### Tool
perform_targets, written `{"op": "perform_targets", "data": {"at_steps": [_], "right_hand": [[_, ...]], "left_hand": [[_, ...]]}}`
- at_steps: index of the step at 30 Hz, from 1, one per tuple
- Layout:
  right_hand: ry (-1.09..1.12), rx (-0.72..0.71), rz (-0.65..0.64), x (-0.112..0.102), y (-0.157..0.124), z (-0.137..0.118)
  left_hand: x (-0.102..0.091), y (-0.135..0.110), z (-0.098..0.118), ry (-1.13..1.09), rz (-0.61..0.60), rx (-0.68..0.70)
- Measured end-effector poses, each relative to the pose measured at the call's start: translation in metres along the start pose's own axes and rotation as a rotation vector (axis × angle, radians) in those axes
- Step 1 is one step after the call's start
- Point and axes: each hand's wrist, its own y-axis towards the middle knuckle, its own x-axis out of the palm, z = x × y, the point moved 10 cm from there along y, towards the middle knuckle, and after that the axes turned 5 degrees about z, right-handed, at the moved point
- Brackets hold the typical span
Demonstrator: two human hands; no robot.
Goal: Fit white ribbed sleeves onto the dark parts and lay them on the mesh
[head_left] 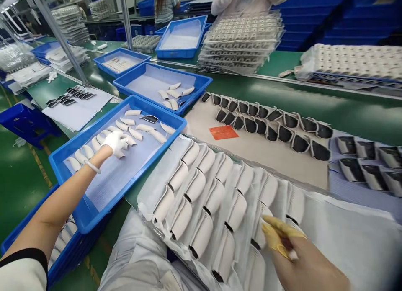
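My left hand [115, 143], in a white glove, reaches into a blue tray [103, 209] on the left. Its fingers are bent round a white curved shell [129, 140] among several like it on white paper. My right hand [298, 249], with yellow finger covers, is at the lower right. Its thumb and fingers are pinched at the edge of a white shell [261, 226] with a dark end. That shell lies in rows with several others on a paper-lined tray [339, 224] over my lap.
Dark-faced shells [250, 124] stand in rows on a beige board [266, 159] beside an orange card [223, 132]. More blue trays [201, 83] sit behind. Across the bench are stacked moulded trays [241, 39] and a person [251, 0]. A metal post [59, 35] rises at left.
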Motion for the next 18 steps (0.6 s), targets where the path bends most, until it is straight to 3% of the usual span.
{"op": "perform_targets", "data": {"at_steps": [3,5,10,14,18], "right_hand": [[0.225,-0.151,-0.103,0.037,0.043,-0.082],[0.298,-0.214,-0.291,0.083,0.067,-0.142],[0.326,-0.345,-0.522,0.198,0.104,-0.276],[0.317,-0.294,-0.606,0.266,0.111,-0.328],[0.37,-0.17,-0.651,0.294,0.111,-0.334]], "left_hand": [[-0.018,-0.004,-0.035,0.032,-0.01,-0.032],[-0.019,-0.012,-0.051,0.048,-0.025,-0.044],[-0.012,-0.022,-0.091,0.084,-0.072,-0.065],[-0.017,-0.022,-0.124,0.127,-0.12,-0.084],[-0.046,-0.035,-0.134,0.126,-0.116,-0.061]]}}
